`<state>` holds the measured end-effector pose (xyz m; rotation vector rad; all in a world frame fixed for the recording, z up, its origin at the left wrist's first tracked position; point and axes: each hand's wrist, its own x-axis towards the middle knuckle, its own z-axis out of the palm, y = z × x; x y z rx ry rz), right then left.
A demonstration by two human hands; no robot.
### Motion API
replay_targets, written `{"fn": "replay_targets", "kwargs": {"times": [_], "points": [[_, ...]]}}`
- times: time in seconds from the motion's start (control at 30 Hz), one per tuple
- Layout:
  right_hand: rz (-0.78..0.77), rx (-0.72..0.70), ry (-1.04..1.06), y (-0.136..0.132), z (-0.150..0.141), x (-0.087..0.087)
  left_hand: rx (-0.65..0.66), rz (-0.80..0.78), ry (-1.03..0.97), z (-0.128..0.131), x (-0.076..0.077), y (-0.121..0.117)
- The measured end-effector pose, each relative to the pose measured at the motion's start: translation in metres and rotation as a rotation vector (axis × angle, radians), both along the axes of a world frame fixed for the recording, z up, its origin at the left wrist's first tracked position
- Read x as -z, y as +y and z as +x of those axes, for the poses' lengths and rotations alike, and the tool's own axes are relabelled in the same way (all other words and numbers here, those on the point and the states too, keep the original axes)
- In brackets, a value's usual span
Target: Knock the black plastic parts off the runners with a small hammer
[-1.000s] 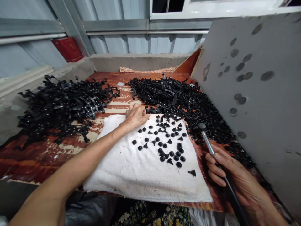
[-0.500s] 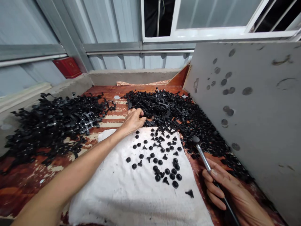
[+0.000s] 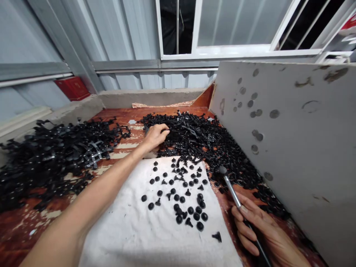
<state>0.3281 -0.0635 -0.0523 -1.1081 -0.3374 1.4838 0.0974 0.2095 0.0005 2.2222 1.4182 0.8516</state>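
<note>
Grip-wise, the right hand had its fingers closed around a tool with a silver shaft and dark handle, its round head held by the edge of the big black pile. Left hand was at that same pile, fingers curled together at its near left side, but I couldn't tell whether they had a piece pinched (black on black, good luck with that).

Looked to me like the picking-through step, with the left doing the work and the tool just being held. Small black pieces lay scattered on the white cloth, some disc side up, others tipped over with their stems showing. A second tangled heap sat left of the cloth on the red tabletop.

Honestly, anything lifted out of that mess called for a small fingertip pinch and a gentle pull, since strips and stems seemed likely to snag.
</note>
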Motion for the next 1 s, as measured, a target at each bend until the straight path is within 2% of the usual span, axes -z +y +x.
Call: {"fn": "replay_targets", "kwargs": {"times": [0.13,0.23,0.37,0.47,0.57,0.63,0.7,0.8,0.87,0.93,1.0], "points": [[-0.002,-0.022,-0.023,0.0,0.001,0.0,-0.063,-0.134,-0.229,-0.028,-0.014,-0.01],[0.016,-0.019,-0.018,-0.001,0.001,-0.001,-0.052,-0.261,-0.38,-0.041,-0.024,-0.033],[0.067,-0.038,-0.017,-0.001,0.003,0.004,0.075,-0.6,-0.627,-0.053,-0.031,-0.086],[0.139,-0.066,-0.025,-0.005,0.002,0.009,0.138,-0.694,-0.629,-0.056,-0.028,-0.134],[0.188,-0.107,-0.035,-0.021,-0.009,0.004,0.22,-0.703,-0.506,-0.05,-0.021,-0.18],[0.186,-0.158,-0.031,-0.036,-0.023,-0.005,0.275,-0.558,-0.356,-0.043,-0.015,-0.207],[0.204,-0.16,-0.021,-0.049,-0.038,-0.014,0.348,-0.248,-0.212,-0.036,-0.006,-0.232],[0.274,-0.078,-0.068,-0.062,-0.054,-0.022,0.47,0.263,-0.033,-0.029,0.011,-0.264],[0.27,-0.03,-0.102,-0.067,-0.06,-0.024,0.483,0.506,0.088,-0.027,0.02,-0.281],[0.247,-0.033,-0.126,-0.073,-0.064,-0.024,0.473,0.639,0.203,-0.027,0.025,-0.293],[0.251,-0.069,-0.128,-0.079,-0.067,-0.024,0.449,0.687,0.269,-0.027,0.027,-0.301]]}}
